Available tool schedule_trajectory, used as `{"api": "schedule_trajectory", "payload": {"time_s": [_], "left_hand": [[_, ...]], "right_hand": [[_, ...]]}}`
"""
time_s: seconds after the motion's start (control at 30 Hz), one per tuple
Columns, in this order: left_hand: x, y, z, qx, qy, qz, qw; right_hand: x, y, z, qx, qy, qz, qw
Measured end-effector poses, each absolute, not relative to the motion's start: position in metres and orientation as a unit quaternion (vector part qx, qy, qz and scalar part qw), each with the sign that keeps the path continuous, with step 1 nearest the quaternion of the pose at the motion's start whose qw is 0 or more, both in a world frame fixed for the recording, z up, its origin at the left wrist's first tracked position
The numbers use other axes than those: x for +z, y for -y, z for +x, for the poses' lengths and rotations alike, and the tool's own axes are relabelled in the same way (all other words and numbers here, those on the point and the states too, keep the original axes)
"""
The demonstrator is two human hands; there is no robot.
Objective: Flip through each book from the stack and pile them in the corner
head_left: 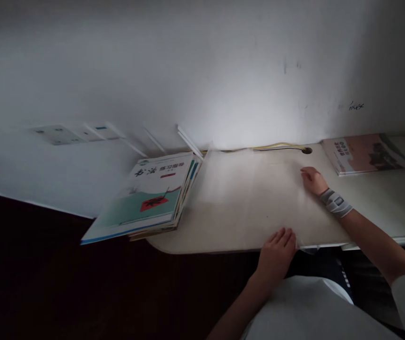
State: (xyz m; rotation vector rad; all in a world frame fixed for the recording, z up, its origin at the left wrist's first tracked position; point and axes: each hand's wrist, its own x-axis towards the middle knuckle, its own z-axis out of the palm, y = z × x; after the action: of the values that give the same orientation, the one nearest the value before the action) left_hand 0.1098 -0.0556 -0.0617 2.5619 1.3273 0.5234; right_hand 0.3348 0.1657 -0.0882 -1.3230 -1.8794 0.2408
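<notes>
A large clear plastic sheet (252, 198) lies flat on the pale desk (375, 203). My left hand (277, 252) rests on the sheet's near edge at the desk's front, fingers together and flat. My right hand (313, 180), with a grey band on the wrist, presses on the sheet's far right part, fingers curled down against it. A stack of books (149, 200) with a white and teal cover lies at the desk's left end, overhanging the edge.
A pinkish book (365, 153) lies at the back right of the desk. A yellowish cable (276, 146) runs along the wall to a round hole (307, 150). Wall sockets (61, 134) sit on the white wall at left. Dark floor lies below.
</notes>
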Motion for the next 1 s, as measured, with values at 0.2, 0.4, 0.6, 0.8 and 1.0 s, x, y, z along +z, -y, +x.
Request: {"api": "schedule_trajectory", "payload": {"time_s": [0.2,0.4,0.6,0.8,1.0], "left_hand": [[-0.035,0.019,0.069,0.597,-0.505,0.426,0.456],[-0.049,0.005,0.007,0.744,-0.481,0.143,0.441],[-0.074,0.007,-0.023,0.692,-0.588,0.245,0.339],[-0.052,-0.005,-0.017,0.776,-0.532,0.181,0.285],[-0.048,0.037,0.004,0.744,-0.578,0.234,0.239]], "right_hand": [[-0.069,-0.167,0.354,0.083,0.629,-0.571,0.521],[-0.052,-0.115,0.321,0.103,0.865,-0.416,0.260],[-0.061,-0.051,0.323,0.034,0.927,-0.371,0.039],[-0.065,-0.051,0.387,0.020,0.917,-0.399,-0.001],[-0.060,-0.035,0.447,0.038,0.912,-0.408,-0.003]]}}
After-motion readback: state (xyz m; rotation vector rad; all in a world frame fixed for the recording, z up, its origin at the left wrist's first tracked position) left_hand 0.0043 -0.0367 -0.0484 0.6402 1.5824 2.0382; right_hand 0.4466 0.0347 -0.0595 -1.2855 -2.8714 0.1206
